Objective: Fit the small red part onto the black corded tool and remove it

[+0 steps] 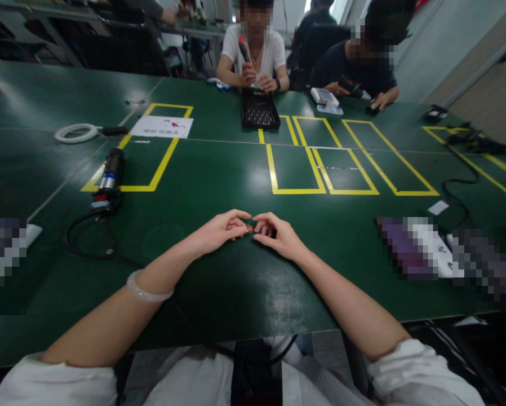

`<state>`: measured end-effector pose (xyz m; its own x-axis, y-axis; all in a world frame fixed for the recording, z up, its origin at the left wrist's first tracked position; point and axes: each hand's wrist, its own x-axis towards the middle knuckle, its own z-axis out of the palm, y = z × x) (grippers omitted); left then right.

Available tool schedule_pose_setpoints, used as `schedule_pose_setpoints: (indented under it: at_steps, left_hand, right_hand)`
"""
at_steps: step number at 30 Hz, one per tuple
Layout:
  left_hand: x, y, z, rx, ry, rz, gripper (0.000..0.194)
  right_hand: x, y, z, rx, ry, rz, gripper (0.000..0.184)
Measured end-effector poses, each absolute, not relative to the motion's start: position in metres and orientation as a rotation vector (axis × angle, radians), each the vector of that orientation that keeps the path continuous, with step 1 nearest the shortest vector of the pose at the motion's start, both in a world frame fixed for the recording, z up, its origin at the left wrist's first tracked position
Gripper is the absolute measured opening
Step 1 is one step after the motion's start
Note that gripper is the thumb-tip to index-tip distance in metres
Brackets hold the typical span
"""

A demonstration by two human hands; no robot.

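At a glossy green tabletop (219, 169) marked with yellow tape rectangles (300, 192), two people (275, 49) sitting opposite, the left hand (220, 230) pinches a small orange piece (249, 229) while the right hand's (283, 238) fingers curl, parted, just beside it.

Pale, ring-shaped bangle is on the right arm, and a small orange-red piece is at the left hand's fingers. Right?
One error: the pale, ring-shaped bangle is on the left arm, as the head view shows. The rest holds: the small orange-red piece is at the fingers of the left hand.
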<state>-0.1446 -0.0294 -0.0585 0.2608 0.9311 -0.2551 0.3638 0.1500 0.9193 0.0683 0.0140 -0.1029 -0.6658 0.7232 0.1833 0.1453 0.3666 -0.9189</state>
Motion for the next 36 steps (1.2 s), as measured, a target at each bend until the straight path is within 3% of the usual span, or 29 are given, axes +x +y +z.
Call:
schedule_pose_setpoints:
  at_steps: [6, 26, 32, 36]
  left_hand:
    - [-0.135, -0.029, -0.067, 1.349, 1.271, 0.675, 0.05]
    - [-0.133, -0.036, -0.081, 1.498, 1.302, 0.84, 0.027]
    - [-0.134, -0.035, -0.085, 1.518, 1.33, 0.864, 0.03]
    - [-0.134, -0.035, -0.087, 1.509, 1.324, 0.886, 0.028]
  right_hand:
    - [0.067, 0.013, -0.103, -0.767, -2.076, 1.314, 0.016]
    - [0.064, 0.014, -0.108, -0.845, -1.937, 1.355, 0.022]
    - [0.064, 0.015, -0.108, -0.783, -1.985, 1.289, 0.014]
    - [0.063, 0.016, -0.111, -0.772, -1.995, 1.256, 0.021]
